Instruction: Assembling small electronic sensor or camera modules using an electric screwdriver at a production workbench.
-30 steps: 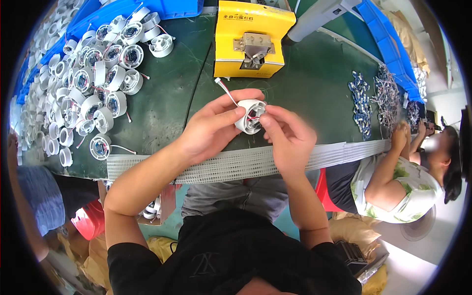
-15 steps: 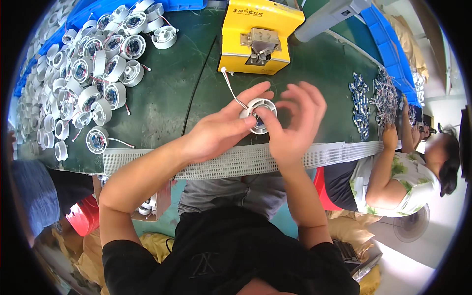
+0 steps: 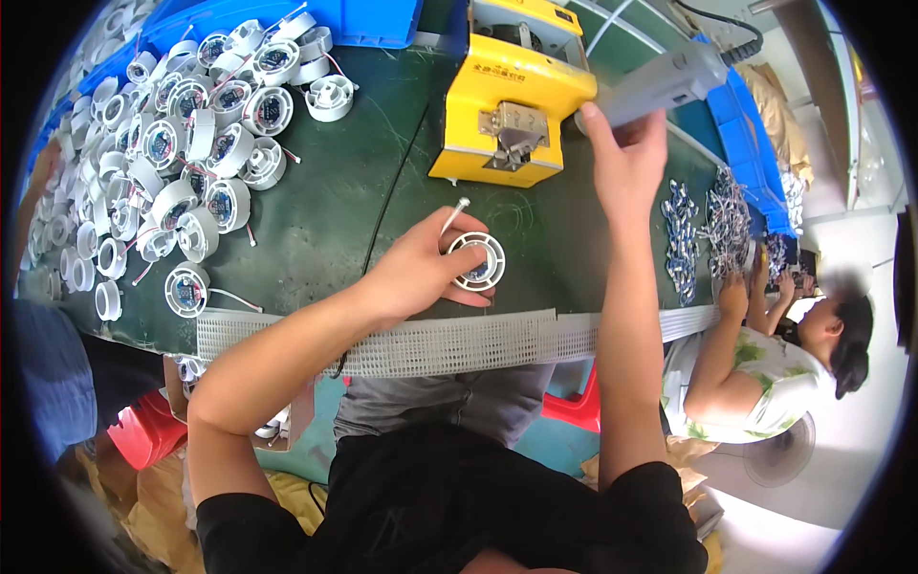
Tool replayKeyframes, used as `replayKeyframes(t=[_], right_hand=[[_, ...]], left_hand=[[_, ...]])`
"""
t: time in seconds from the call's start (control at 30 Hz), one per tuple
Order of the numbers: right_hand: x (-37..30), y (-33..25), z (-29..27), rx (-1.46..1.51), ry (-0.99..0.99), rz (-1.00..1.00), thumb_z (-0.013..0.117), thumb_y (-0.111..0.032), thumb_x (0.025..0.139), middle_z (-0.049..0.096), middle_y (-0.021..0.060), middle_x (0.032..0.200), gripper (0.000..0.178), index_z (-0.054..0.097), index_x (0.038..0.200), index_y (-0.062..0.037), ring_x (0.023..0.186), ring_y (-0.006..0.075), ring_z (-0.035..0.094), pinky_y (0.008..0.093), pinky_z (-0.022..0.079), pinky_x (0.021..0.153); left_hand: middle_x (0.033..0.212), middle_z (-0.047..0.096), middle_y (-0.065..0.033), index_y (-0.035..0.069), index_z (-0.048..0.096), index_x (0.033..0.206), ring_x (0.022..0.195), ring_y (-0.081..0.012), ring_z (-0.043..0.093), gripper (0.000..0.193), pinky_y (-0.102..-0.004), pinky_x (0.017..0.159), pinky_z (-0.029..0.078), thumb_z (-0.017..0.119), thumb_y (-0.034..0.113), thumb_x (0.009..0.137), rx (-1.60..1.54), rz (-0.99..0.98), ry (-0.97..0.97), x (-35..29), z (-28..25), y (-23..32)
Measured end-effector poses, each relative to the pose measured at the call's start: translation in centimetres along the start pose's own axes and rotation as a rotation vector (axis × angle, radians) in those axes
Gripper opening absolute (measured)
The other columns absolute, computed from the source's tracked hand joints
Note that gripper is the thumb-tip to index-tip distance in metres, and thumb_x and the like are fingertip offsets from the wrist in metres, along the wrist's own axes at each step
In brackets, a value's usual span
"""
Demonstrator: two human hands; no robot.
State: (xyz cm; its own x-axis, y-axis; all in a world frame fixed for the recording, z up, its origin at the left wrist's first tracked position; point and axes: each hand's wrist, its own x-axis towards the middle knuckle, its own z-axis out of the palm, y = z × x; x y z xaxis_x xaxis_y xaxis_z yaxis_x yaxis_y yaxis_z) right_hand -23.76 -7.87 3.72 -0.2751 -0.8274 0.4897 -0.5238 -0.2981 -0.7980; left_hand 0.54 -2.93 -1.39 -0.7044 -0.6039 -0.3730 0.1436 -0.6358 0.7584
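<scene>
My left hand (image 3: 413, 268) holds a round white plastic housing (image 3: 496, 266) above the near part of the green table. Its thumb presses into the middle of the housing, over a dark circuit board, and fingers support it from below. A white lead with a connector (image 3: 463, 203) sticks up beside the fingers. My right hand (image 3: 627, 167) is raised at the lower end of a grey handheld tool (image 3: 669, 81) with a black cord. Thumb and fingers there are spread apart, overlapping the tool in view; I cannot tell whether they touch it.
A yellow machine (image 3: 516, 91) stands at the back middle. Many white housings (image 3: 229, 148) are heaped on the left, with blue trays (image 3: 368, 24) behind. Small wired parts (image 3: 679, 244) lie right, near another person (image 3: 755, 373). White perforated strip (image 3: 440, 346) lines the front edge.
My right hand has left the housing and moved up and right to the grey tool. The left hand keeps the housing, now lower and slightly left. The whole view has shifted somewhat.
</scene>
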Motion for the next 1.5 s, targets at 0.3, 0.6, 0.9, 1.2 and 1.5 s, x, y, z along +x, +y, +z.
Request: replayKeyframes(t=[0.3, 0.6, 0.9, 1.2, 1.5], right_hand=[[0.1, -6.7, 5.6, 0.554, 0.034, -0.201, 0.052, -0.002, 0.089, 0.050, 0.0073, 0.062, 0.057, 0.024, 0.139, -0.0039, 0.043, 0.0155, 0.045, 0.0309, 0.042, 0.041], [-1.8, -5.3, 7.3, 0.627, 0.026, -0.149, 0.056, 0.003, 0.086, 0.051, 0.0051, 0.065, 0.054, 0.027, 0.131, 0.0023, 0.045, 0.0117, 0.049, 0.0259, 0.043, 0.044], [-8.6, -7.3, 6.9, 0.761, 0.101, 0.001, 0.055, -0.002, 0.086, 0.051, 0.0070, 0.063, 0.065, 0.016, 0.139, 0.0019, 0.044, 0.0134, 0.048, 0.0281, 0.046, 0.045], [-9.6, -7.0, 6.9, 0.726, 0.056, 0.021, 0.056, -0.003, 0.086, 0.052, 0.0068, 0.062, 0.063, 0.018, 0.136, 0.0035, 0.046, 0.0131, 0.050, 0.0273, 0.046, 0.049], [-10.3, -6.5, 7.4, 0.731, -0.013, -0.005, 0.058, -0.005, 0.088, 0.054, 0.0071, 0.065, 0.055, 0.023, 0.128, 0.0021, 0.049, 0.0128, 0.051, 0.0268, 0.047, 0.051]], left_hand=[[0.108, 0.059, -0.0109, -0.001, 0.049, 0.126, 0.090, -0.0191, 0.066, 0.029, -0.0336, 0.078, 0.061, 0.049, 0.011, 0.099, 0.046, 0.068, 0.068, 0.1, -0.1, -0.4], [0.105, 0.058, -0.0091, 0.002, 0.049, 0.123, 0.087, -0.0197, 0.065, 0.024, -0.0354, 0.077, 0.061, 0.049, 0.008, 0.099, 0.069, 0.107, 0.168, 0.3, 0.0, -0.7], [0.103, 0.065, -0.0153, -0.003, 0.056, 0.120, 0.088, -0.0196, 0.067, 0.029, -0.0329, 0.071, 0.062, 0.052, 0.013, 0.096, 0.155, 0.162, 0.224, 0.7, 0.3, -0.6], [0.102, 0.066, -0.0150, -0.003, 0.057, 0.121, 0.086, -0.0189, 0.068, 0.030, -0.0323, 0.069, 0.062, 0.052, 0.012, 0.096, 0.173, 0.163, 0.233, 0.6, 0.3, -0.8], [0.100, 0.067, -0.0164, -0.005, 0.058, 0.119, 0.081, -0.0201, 0.069, 0.029, -0.0321, 0.067, 0.062, 0.052, 0.011, 0.095, 0.186, 0.201, 0.245, 0.7, 0.1, -1.0]])
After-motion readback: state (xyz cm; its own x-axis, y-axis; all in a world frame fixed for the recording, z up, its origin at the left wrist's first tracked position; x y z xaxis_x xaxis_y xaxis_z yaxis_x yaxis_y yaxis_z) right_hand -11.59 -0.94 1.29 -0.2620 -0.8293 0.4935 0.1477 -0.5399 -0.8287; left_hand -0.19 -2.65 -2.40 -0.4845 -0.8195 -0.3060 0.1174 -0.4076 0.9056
